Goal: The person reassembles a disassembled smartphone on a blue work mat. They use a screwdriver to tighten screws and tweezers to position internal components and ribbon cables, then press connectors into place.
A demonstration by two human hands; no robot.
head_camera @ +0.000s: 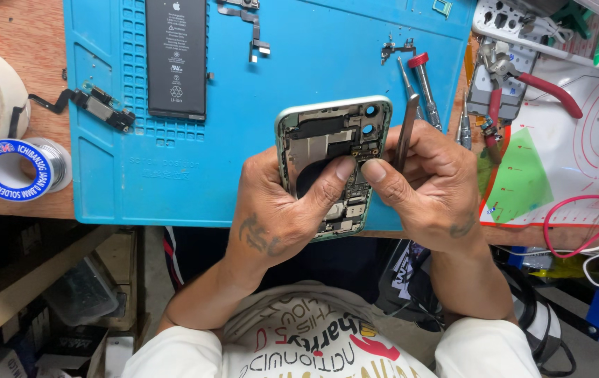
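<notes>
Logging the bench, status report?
Left hand grips opened phone. Right hand holds tweezers, thumb on phone. Battery on blue mat.

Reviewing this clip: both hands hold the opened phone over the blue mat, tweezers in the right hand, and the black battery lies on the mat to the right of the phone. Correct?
Not quite. In the head view the black battery lies on the blue mat up and to the left of the opened phone, not right. The left hand and right hand hold the phone, tweezers in the right.
</notes>
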